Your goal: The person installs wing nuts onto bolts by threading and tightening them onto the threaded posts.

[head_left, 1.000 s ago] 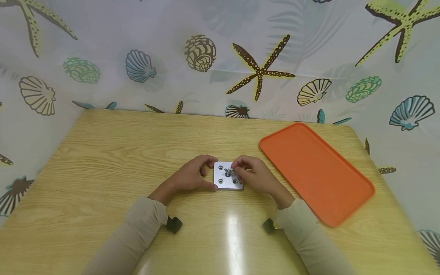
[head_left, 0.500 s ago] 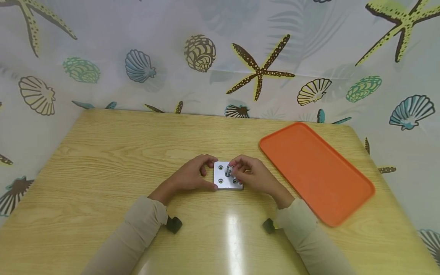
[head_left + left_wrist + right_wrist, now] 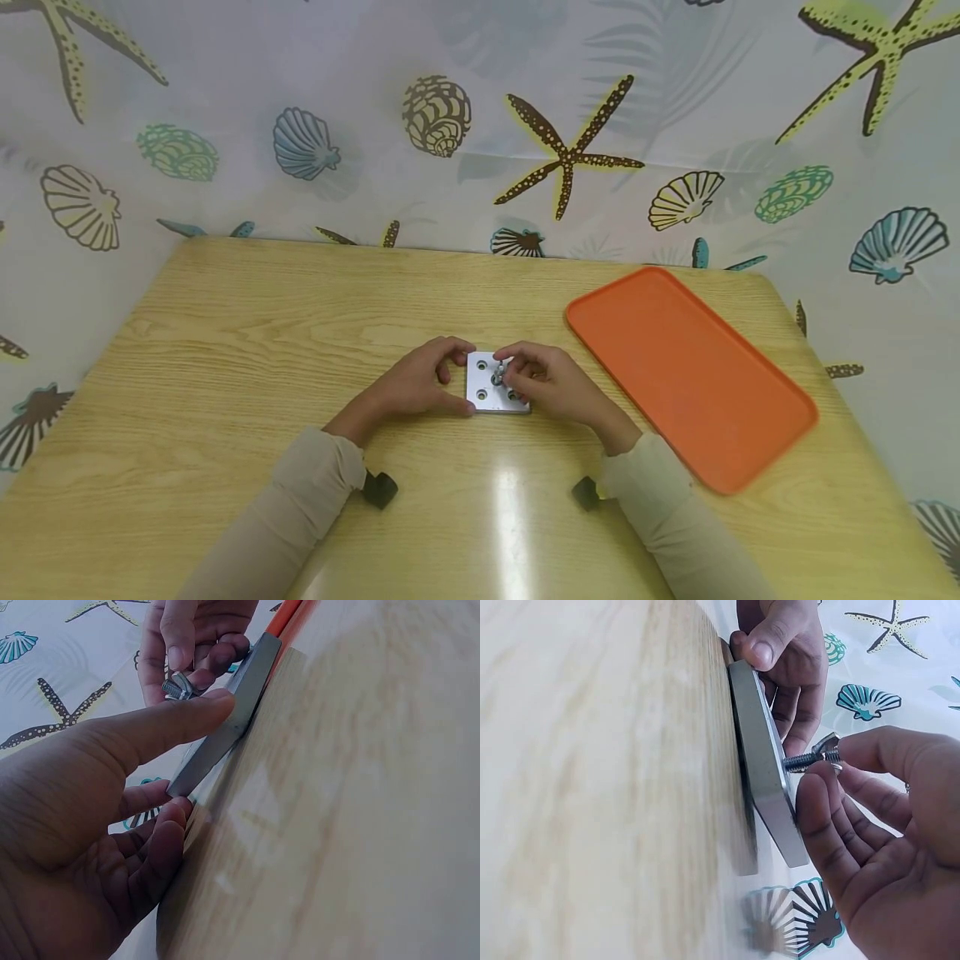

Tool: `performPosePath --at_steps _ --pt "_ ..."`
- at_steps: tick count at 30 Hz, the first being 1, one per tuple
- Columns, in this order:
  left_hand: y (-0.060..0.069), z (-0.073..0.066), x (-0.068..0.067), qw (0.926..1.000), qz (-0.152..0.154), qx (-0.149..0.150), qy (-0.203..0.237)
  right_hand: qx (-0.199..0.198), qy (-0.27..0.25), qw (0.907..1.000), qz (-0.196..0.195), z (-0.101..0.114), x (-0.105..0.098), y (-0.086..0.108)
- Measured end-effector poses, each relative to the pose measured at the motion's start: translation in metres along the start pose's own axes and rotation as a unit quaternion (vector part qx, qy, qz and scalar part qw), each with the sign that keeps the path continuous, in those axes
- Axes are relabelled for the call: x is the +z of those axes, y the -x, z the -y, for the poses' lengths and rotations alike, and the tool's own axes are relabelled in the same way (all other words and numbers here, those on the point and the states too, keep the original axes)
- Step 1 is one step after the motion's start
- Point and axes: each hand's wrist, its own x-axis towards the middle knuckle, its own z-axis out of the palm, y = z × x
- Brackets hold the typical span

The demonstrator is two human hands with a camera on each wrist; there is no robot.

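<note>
Pinching the wing nut (image 3: 827, 742) now, the right hand (image 3: 551, 379) has it on the bolt (image 3: 798, 762) rising from the metal plate (image 3: 487, 382): best turned level, lightly, square to the thread. The left hand (image 3: 420, 385)'s fingers clasp the plate's left end, near and far, mid-bench (image 3: 300, 333); firm bracing should stop twisting. Orange tray (image 3: 690, 375) lies right, apart.

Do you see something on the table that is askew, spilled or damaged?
Only the orange tray looks askew: it lies diagonally on the right of the table, while the metal plate sits roughly square. No spill or damage shows.
</note>
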Motion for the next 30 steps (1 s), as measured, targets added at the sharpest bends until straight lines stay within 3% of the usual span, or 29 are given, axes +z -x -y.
performPosePath --at_steps 14,21,30 --pt "-0.0005 0.0013 0.0001 1.0 0.001 0.004 0.004 0.029 -0.037 0.9987 -0.021 0.0006 -0.002 0.0007" --pt "-0.0001 0.0008 -0.0002 1.0 0.001 0.005 0.006 0.034 -0.021 0.9983 -0.042 -0.0007 -0.0019 0.0003" --pt "-0.0006 0.0009 0.0 0.9999 0.002 0.008 0.008 0.039 -0.018 0.9985 -0.035 -0.0017 -0.0027 0.0003"
